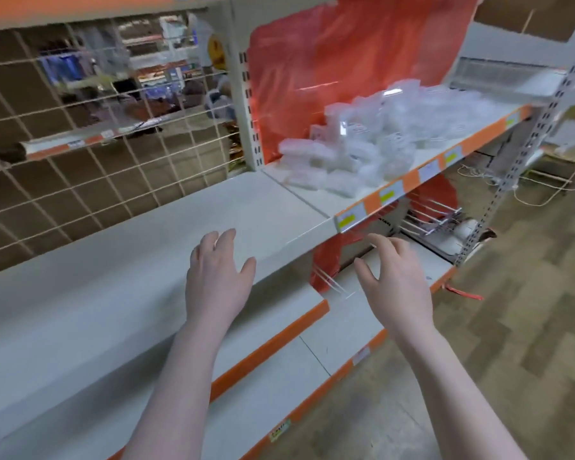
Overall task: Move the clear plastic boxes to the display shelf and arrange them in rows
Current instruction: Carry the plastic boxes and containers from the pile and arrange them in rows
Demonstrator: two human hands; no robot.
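On the far right stretch of the display shelf [312, 200], against an orange backing sheet [329, 61], the clear plastic boxes [372, 141] lay in a loose heap rather than in rows. Both hands hovered near the shelf's front edge, empty. The left hand [218, 273] hung over the bare left stretch of shelf, fingers straight and lightly spread, its grip wide. The right hand [395, 277] floated just off the front edge, below the orange price strip [392, 190], fingers spread and loosely bent, grip likewise wide and holding nothing.

From both hands the heap lay farther away and to the right, running lengthwise along the shelf toward its far right end. The right hand was the nearer of the two, and the heap's near left corner looked the likeliest place for a first reach. Motion blur hid the single boxes' edges.
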